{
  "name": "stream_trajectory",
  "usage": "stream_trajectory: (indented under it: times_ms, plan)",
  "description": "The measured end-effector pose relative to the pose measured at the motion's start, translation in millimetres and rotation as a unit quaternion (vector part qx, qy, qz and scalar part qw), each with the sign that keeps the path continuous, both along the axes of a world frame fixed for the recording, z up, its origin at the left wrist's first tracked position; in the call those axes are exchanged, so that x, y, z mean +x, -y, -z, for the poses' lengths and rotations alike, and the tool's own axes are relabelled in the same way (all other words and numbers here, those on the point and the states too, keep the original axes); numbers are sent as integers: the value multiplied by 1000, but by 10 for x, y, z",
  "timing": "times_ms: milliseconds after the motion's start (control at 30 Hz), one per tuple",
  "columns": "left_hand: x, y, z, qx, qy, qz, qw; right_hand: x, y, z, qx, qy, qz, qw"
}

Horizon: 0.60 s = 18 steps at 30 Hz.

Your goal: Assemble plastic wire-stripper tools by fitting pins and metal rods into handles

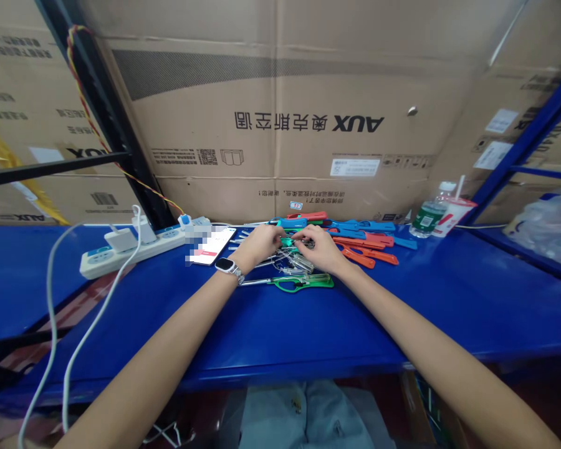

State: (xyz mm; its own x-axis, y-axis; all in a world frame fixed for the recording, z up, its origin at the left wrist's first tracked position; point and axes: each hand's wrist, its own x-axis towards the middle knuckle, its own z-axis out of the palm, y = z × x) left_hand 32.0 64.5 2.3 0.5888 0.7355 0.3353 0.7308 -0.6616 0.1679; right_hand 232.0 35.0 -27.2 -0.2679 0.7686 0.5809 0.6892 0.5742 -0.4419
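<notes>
My left hand (260, 244), with a watch (225, 265) on its wrist, has its fingers curled at the pile in the middle of the blue table. My right hand (321, 251) pinches from the other side. A green lighter part (286, 241) shows between the fingertips of both hands; the rest of it is hidden. Beneath the hands lies a tangle of metal parts and thin wires (295, 260). Nearer to me rests a long-nosed lighter (303, 284) with a green handle and metal barrel. Orange lighter casings (367, 254) and blue ones (359, 227) lie to the right.
A phone (214, 245) lies left of the pile. A power strip (135, 252) with plugs and white cables (51, 318) is further left. At the back right stand a bottle (427, 215) and a cup with a straw (453, 218). Large cardboard boxes (280, 93) form the back.
</notes>
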Motion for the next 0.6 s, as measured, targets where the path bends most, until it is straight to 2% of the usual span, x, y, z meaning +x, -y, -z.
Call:
stream_trajectory:
  times_ms: [133, 233, 333, 467, 600]
  plan:
    - [-58, 29, -36, -7, 42, 7, 999, -23, 93, -48, 20, -24, -7, 999]
    - [-166, 141, -96, 0, 92, 63, 994, -49, 213, -94, 30, -41, -31, 998]
    - [-265, 293, -124, -13, 135, 134, 982, -76, 331, -112, -34, -83, -60, 994]
    - [-298, 463, -109, -30, 157, 152, 975, -89, 438, -78, -128, -182, -101, 970]
    - [-276, 545, -85, -59, 184, 167, 967, -82, 538, -44, -155, -217, -130, 955]
